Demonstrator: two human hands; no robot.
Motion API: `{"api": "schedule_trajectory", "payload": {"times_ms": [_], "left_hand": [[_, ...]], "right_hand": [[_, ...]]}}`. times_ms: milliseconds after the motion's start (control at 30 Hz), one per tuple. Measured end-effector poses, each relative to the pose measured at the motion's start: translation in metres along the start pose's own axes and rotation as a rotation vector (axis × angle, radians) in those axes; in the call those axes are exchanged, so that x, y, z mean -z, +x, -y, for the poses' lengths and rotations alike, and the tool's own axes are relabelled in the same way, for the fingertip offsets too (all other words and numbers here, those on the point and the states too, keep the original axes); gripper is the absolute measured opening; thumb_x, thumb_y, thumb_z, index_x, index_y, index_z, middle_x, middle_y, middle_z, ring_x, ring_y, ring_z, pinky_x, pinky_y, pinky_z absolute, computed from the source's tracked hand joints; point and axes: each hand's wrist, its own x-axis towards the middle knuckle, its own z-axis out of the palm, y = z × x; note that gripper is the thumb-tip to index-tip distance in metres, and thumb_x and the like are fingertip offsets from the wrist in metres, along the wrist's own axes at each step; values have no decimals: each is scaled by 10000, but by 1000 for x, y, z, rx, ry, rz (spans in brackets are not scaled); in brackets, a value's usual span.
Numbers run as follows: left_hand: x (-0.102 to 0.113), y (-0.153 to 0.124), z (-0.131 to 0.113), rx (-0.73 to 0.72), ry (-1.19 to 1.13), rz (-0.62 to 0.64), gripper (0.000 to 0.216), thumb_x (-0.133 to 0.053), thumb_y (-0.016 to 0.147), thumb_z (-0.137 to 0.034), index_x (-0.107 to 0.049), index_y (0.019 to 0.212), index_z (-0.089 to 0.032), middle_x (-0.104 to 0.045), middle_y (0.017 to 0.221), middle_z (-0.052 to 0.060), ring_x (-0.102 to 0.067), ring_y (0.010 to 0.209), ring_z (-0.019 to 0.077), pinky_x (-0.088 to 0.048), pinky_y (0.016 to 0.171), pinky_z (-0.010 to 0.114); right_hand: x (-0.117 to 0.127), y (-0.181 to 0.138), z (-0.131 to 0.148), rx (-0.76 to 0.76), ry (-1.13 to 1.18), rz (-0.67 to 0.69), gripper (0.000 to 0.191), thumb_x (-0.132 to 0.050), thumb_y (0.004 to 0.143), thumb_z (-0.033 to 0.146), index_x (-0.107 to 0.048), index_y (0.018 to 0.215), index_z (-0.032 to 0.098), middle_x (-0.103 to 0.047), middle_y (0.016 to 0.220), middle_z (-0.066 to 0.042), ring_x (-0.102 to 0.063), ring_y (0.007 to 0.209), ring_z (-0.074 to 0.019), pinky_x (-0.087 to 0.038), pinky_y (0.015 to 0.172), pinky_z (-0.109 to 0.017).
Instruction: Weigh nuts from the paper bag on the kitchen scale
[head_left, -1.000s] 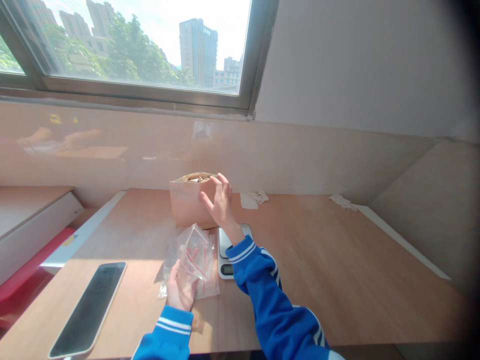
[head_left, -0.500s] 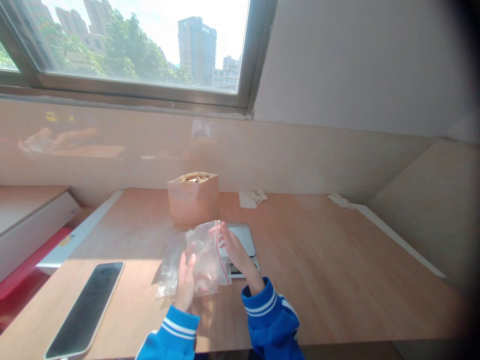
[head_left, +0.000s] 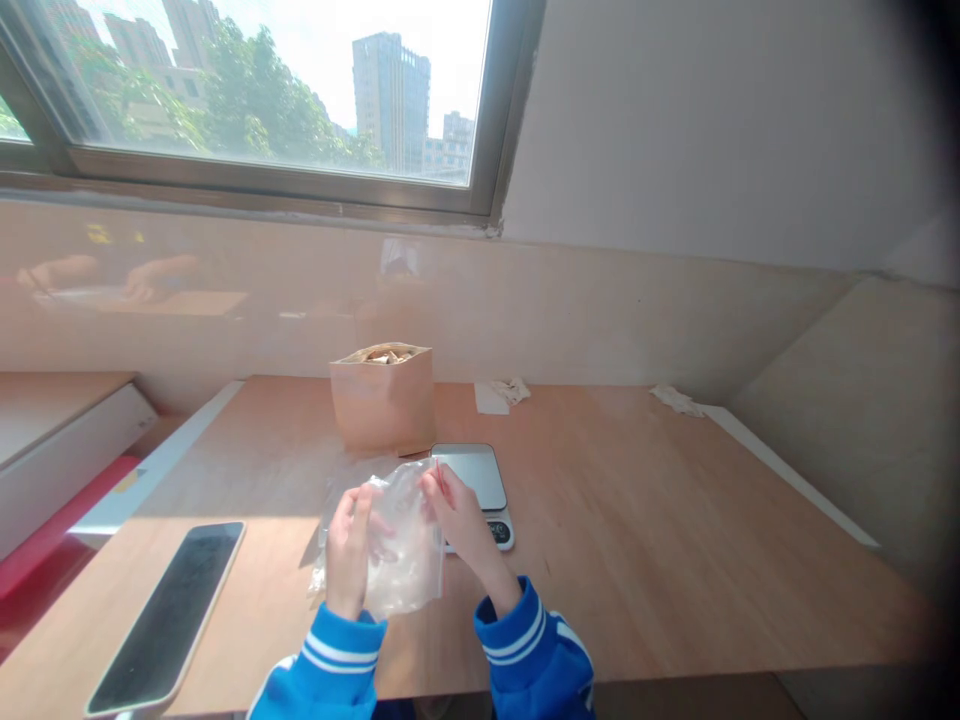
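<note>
My left hand and my right hand both pinch the top edge of a clear plastic zip bag with a red-lined seal. The bag hangs upright above the wooden table, and its mouth looks pulled apart. Another clear plastic sheet or bag shows behind my left hand. Just beyond my right hand sits a small digital kitchen scale. A kraft paper bag of small tan pieces stands behind the scale's left side, touching neither hand.
A black-screened smartphone lies on the wooden table to the left. Crumpled paper scraps rest by the back wall. A white box and a red surface lie beyond the left edge.
My right hand has come down from beside the paper bag to the zip bag. Both hands now lift that bag, and the scale shows more fully.
</note>
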Motion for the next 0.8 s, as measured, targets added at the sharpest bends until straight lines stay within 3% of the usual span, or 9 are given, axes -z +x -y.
{"api": "schedule_trajectory", "payload": {"times_ms": [100,267,333,400,467,533,667,733,800], "left_hand": [[9,7,-1,1,40,-17,488,-582,729,-647,-594,878,-183,-576,528,-33,-498,390,119,-403,366,218],[31,14,-1,-88,28,-320,403,-471,833,-587,-535,910,-197,-656,736,2,-560,408,101,-379,382,188],[38,14,-3,-164,81,-346,354,-461,853,-543,-535,930,-205,-675,863,31,-620,528,123,-429,443,204],[39,11,-5,-289,200,-351,321,-452,869,-493,-553,1000,-218,-672,1006,61,-658,742,167,-508,599,262],[34,7,-6,-452,382,-280,315,-441,879,-445,-579,1063,-230,-661,1092,79,-631,946,214,-503,831,357],[26,4,-3,-574,568,-101,316,-447,876,-407,-610,1094,-245,-651,1161,82,-586,1087,249,-418,983,417],[16,11,22,-530,729,241,409,-440,882,-350,-516,1283,-314,-574,1334,41,-527,1223,237,-383,1023,388],[16,20,42,-450,712,205,488,-506,841,-391,-487,1318,-292,-592,1312,77,-560,1180,276,-384,1008,420],[19,30,59,-393,639,146,469,-597,759,-406,-592,1198,-240,-676,1163,122,-615,1072,326,-408,969,444]], "right_hand": [[-7,-8,-2,-75,-19,41,267,-391,922,446,-491,770,250,-477,542,54,-500,469,-140,-384,434,-236],[-11,-8,-17,-122,-29,-117,291,-361,921,487,-503,809,258,-473,511,46,-478,429,-157,-359,393,-256],[-15,-3,-22,-119,-46,-155,300,-359,921,485,-512,811,252,-519,549,25,-501,460,-164,-372,408,-263],[-24,3,-26,-94,-75,-166,287,-370,924,464,-520,817,244,-577,633,3,-551,536,-170,-405,455,-264],[-37,10,-28,-56,-83,-153,255,-385,930,436,-530,866,236,-620,727,-10,-593,613,-172,-442,528,-270],[-48,13,-30,-29,-78,-104,231,-424,927,419,-533,993,226,-642,788,-15,-616,643,-172,-466,586,-281],[-43,8,-36,20,-122,-112,314,-460,923,381,-487,1190,216,-650,901,-42,-635,758,-184,-500,699,-309],[-23,-2,-43,65,-160,-204,288,-420,937,333,-500,1187,214,-630,988,-69,-619,855,-193,-502,776,-331],[4,-14,-54,121,-229,-275,279,-344,946,246,-550,1132,212,-605,1022,-88,-599,897,-200,-490,833,-355]]}}
